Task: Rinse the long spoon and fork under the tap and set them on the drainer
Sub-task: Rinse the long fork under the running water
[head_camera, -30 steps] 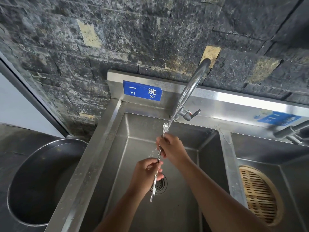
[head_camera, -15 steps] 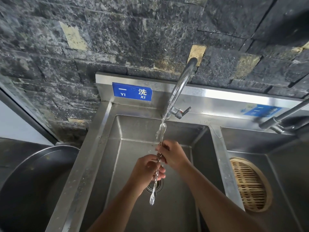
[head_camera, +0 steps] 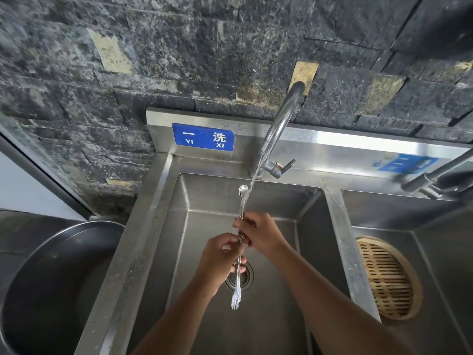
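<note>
Both hands hold a long spoon and a long fork together over the left sink basin. The spoon has its bowl at the far end, beside the water stream from the tap. The fork points toward me, tines hanging over the drain. My right hand grips the twisted handles higher up, and my left hand grips them just below. Water runs down along the handles. The round slatted bamboo drainer lies in the right basin.
A steel divider separates the two basins. A large dark metal pot stands to the left of the sink. A second tap reaches in from the right. A dark stone wall rises behind the sink.
The fork end has slid lower past the drain and the spoon bowl has shifted beside the stream. My hands stay gripped on the handles while the view drifts.
</note>
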The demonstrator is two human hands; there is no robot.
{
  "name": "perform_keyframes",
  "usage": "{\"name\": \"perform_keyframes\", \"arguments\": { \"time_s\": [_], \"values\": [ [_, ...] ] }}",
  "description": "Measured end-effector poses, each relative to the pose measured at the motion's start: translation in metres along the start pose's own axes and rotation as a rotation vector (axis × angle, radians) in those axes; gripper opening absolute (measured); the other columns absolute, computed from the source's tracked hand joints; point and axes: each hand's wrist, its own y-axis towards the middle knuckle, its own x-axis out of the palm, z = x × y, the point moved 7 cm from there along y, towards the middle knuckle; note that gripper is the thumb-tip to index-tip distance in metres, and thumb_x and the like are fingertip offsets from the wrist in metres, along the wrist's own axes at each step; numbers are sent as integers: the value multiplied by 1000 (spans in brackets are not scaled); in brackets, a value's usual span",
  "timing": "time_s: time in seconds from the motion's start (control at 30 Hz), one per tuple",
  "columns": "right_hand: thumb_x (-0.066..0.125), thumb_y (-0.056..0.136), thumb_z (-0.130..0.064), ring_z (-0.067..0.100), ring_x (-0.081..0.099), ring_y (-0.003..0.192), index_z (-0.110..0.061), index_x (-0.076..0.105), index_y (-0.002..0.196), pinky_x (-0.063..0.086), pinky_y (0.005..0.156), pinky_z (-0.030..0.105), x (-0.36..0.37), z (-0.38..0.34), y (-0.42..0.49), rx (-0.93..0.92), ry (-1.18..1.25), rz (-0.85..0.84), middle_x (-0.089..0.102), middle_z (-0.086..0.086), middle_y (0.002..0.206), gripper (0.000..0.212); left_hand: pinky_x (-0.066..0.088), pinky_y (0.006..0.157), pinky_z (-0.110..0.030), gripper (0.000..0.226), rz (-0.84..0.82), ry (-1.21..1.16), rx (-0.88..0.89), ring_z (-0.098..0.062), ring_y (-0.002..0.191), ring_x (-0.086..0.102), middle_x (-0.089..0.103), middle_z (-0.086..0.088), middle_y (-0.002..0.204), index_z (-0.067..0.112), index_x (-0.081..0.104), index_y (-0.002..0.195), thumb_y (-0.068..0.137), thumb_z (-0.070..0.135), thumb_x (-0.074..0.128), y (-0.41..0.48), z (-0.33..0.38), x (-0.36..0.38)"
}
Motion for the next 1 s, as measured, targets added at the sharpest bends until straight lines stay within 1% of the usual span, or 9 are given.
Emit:
{"name": "perform_keyframes", "arguments": {
  "time_s": [0.17, 0.27, 0.33, 0.5, 0.7, 0.83, 0.9, 0.97, 1.0],
  "values": [
    [69, 87, -17, 13, 64, 49, -10, 71, 77, 53, 50, 26, 4, 11, 2, 26, -7, -27, 66, -1, 55, 13, 62, 65, -48, 5, -7, 8, -13, -22, 60, 66, 73, -21, 91, -2, 66, 90, 89, 2, 64, 4, -5, -2],
    [70, 84, -15, 17, 66, 53, -7, 70, 84, 58, 55, 34, 4, 31, 2, 97, -43, -55, 68, 3, 61, 7, 60, 66, -46, 4, -18, 12, -40, -24, 60, 64, 74, -21, 87, -2, 66, 87, 88, 1, 65, 7, -15, 5],
    [72, 81, -13, 18, 65, 51, -6, 66, 80, 57, 58, 37, 6, 52, -1, 168, -64, -71, 68, 4, 61, 9, 58, 67, -46, 5, -35, 19, -72, -27, 62, 63, 76, -16, 79, -2, 66, 83, 88, 0, 65, 8, -27, 12],
    [73, 79, -16, 16, 64, 49, -5, 66, 77, 55, 57, 33, 10, 117, -11, 326, -92, -45, 68, 4, 59, 13, 58, 69, -51, 25, -51, 98, -196, -28, 63, 69, 77, -5, 71, 12, 68, 72, 86, -6, 59, 17, -79, 35],
    [69, 82, -5, 22, 64, 53, -1, 64, 74, 60, 63, 42, 14, 211, -16, 479, -33, -46, 72, 19, 70, 11, 56, 61, -36, 26, -60, 223, -301, -20, 61, 67, 76, -5, 72, 16, 71, 74, 88, -3, 59, 41, -157, 66],
    [64, 84, 0, 24, 63, 65, 9, 65, 84, 56, 66, 41, 16, 272, -11, 585, -2, -49, 67, 21, 74, 8, 45, 42, -19, 22, -64, 324, -312, -1, 45, 61, 71, 2, 62, 5, 66, 70, 84, -12, 60, 66, -198, 98],
    [62, 84, -1, 22, 57, 71, -2, 57, 73, 47, 63, 37, 18, 299, -7, 621, 18, -42, 59, 17, 76, 12, 41, 39, -18, 22, -8, 403, -289, -4, 43, 58, 63, 3, 54, 3, 61, 64, 80, -12, 64, 80, -218, 108],
    [65, 83, -6, 17, 51, 70, -15, 48, 65, 40, 61, 28, 18, 324, -4, 636, -6, 5, 53, 8, 71, 26, 39, 42, -23, 15, -4, 431, -283, -18, 51, 55, 57, -7, 58, -4, 61, 68, 80, -13, 59, 92, -239, 120],
    [67, 82, -8, 16, 49, 69, -18, 45, 63, 37, 60, 27, 17, 336, -2, 642, -40, 25, 50, 5, 68, 30, 39, 45, -25, 18, -20, 460, -265, -17, 55, 53, 55, -5, 58, -1, 62, 67, 82, -10, 56, 99, -248, 126]
  ]
}}
